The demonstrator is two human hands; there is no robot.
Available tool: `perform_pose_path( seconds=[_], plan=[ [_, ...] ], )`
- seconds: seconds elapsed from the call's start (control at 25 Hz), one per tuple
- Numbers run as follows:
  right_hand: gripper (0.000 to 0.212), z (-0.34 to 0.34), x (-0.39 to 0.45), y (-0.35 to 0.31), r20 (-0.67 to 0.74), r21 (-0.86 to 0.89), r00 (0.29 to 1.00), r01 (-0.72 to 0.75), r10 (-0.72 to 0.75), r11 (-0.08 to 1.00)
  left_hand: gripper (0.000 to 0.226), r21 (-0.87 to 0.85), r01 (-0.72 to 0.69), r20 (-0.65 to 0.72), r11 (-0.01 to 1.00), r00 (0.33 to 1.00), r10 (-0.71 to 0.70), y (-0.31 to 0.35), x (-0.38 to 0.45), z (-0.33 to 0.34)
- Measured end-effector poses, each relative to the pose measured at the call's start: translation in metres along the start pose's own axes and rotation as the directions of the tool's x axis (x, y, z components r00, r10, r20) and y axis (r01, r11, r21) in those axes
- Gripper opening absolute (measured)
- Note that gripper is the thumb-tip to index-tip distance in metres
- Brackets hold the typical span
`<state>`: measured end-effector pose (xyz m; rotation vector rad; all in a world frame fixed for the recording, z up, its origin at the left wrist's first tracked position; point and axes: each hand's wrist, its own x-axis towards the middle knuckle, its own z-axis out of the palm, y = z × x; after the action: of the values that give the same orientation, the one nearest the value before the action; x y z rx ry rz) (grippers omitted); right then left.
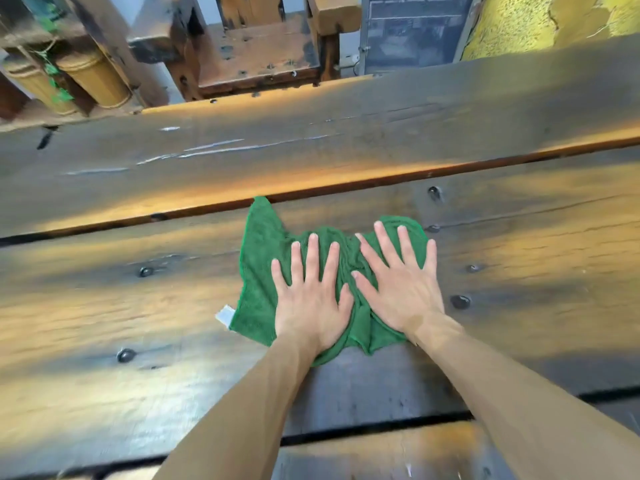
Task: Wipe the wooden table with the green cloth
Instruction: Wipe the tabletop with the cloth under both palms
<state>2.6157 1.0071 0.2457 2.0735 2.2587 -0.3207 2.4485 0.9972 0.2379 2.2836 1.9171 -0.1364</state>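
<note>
On the far left, the cloth spills out past the hands: a loose flap runs up to a point that just touches the groove between two planks of the counter, and a small white tag sticks out at its lower left edge. Next comes the left hand, palm flat on the cloth, its fingers spread wide and pointing away from the person, gripping nothing. Between the two hands the fabric bunches into a ridge of folds. The right hand lies just beside it, thumbs almost meeting, also flat and splayed, pressing rather than pinching; its little finger reaches the cloth's right edge. So the cloth sits directly under both palms, roughly in the middle of the near plank, with more of it free to the left than to the right, and neither hand is nearer to it than the other. Its longer spread runs across the person, along the planks. A push forward would likely meet the groove almost at once, so a sideways sweep along the grain looks the easier stroke. To the right the plank lies bare, dotted with dark bolt heads.
</note>
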Motion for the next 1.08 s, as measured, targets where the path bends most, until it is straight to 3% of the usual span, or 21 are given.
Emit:
perform_pose_path(
  seconds=[0.48,0.8,1.08],
  plan=[
    [0.066,0.057,-0.256,-0.02,-0.074,-0.031,0.996,0.037,-0.04,0.999,0.073,-0.023,-0.01,-0.07,1.0,0.997,0.008,0.041,-0.257,0.046],
    [0.073,0.08,-0.399,-0.03,-0.053,-0.029,0.996,0.073,-0.074,0.997,0.076,-0.073,0.021,-0.035,0.997,0.999,-0.024,0.057,-0.426,0.067],
    [0.07,0.092,-0.503,-0.002,-0.001,-0.008,1.0,-0.03,0.03,1.0,0.076,-0.057,0.023,0.076,0.998,0.997,-0.019,0.076,-0.504,0.074]
  ],
)
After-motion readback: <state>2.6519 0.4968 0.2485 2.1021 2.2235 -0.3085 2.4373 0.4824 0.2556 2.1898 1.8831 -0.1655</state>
